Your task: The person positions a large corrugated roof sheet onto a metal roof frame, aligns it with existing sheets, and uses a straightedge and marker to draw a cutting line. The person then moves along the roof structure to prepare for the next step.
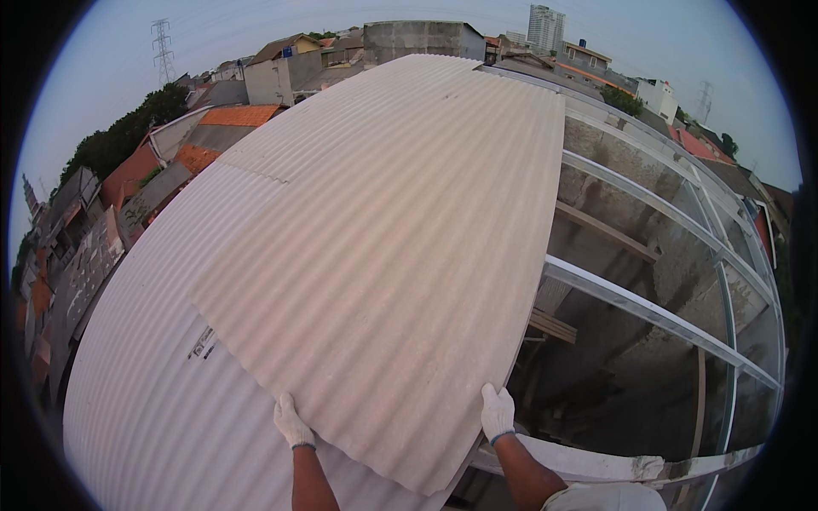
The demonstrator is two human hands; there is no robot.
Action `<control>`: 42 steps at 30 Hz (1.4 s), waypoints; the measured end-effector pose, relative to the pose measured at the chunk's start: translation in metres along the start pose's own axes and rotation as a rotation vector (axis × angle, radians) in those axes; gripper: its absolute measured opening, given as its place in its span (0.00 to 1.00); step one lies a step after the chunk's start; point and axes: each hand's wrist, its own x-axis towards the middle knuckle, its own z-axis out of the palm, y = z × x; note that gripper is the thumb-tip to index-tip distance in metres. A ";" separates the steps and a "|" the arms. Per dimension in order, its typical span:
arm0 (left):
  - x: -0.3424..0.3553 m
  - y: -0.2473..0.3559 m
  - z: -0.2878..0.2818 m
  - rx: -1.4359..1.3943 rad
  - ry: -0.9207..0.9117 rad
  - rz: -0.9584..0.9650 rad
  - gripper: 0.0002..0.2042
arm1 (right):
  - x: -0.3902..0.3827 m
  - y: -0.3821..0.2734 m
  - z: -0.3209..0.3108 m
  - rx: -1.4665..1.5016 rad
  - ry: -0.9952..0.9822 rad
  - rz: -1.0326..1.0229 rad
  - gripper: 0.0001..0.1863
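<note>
One large beige corrugated sheet point(383, 272) lies over white corrugated roofing point(145, 383) already down, the white-gloved left hand point(292, 422) pinching its near edge, the white-gloved right hand point(498, 413) its right edge. Rightward, silvery metal beams point(639, 309) still lack covering.

Left hand point(293, 422), right hand point(498, 414) on corrugated sheet point(383, 264)

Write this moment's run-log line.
left hand: gloved, at near edge of beige corrugated sheet | right hand: gloved, at sheet's right edge | sheet: over white corrugated roofing | right side: exposed metal beams
</note>
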 end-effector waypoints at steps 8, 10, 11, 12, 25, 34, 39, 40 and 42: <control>0.000 -0.001 0.002 -0.058 -0.016 0.008 0.18 | 0.003 0.012 0.003 0.021 -0.003 -0.024 0.32; -0.001 0.000 0.001 -0.049 -0.018 0.015 0.17 | 0.003 0.014 0.003 0.015 -0.003 -0.018 0.32; -0.003 0.001 -0.001 -0.038 -0.018 0.018 0.17 | 0.001 0.015 0.001 0.003 -0.006 -0.010 0.32; -0.004 0.001 -0.002 -0.044 -0.047 0.044 0.17 | 0.000 0.015 0.002 0.009 0.005 -0.050 0.32; -0.006 0.006 0.005 -0.078 -0.026 -0.002 0.18 | -0.001 0.007 0.004 0.114 0.014 -0.025 0.25; -0.007 0.009 0.003 -0.044 -0.039 -0.003 0.19 | -0.002 -0.002 0.004 0.104 0.047 -0.031 0.29; -0.002 0.006 0.001 -0.022 -0.015 -0.014 0.19 | -0.002 -0.001 0.003 0.108 0.033 -0.037 0.27; -0.002 0.006 0.001 -0.009 -0.024 0.000 0.19 | -0.001 0.001 0.003 0.119 0.018 -0.016 0.26; -0.003 0.007 0.002 0.035 -0.012 0.000 0.20 | -0.001 0.005 0.002 0.198 0.003 -0.058 0.25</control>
